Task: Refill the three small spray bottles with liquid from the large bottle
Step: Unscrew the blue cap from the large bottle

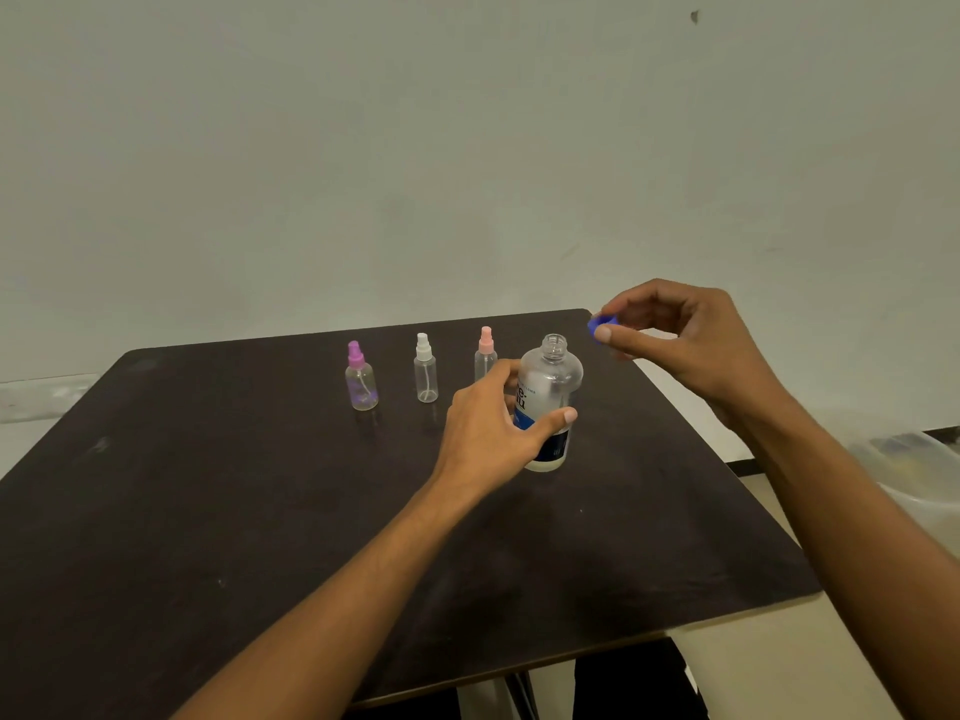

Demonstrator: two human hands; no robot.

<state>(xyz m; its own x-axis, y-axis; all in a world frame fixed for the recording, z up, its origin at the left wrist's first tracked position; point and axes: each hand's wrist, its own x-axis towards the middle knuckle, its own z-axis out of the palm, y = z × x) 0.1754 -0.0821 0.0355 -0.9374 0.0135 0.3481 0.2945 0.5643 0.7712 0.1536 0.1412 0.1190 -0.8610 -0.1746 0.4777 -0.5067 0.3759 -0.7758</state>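
Left hand [488,423] wraps the large clear plastic bottle with blue label [549,402], upright on the dark table [208,511], neck open. Right hand [685,340] pinches its small blue cap [598,324], up-right of that grip. Park cap aside, then unscrew the three small clear spray bottles [426,374] left of the grip.

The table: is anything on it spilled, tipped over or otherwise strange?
Nothing stands out. The table looks dry, and the three spray bottles stand upright with caps on. The large bottle is open, held upright by the left hand; the right hand holds its blue cap.
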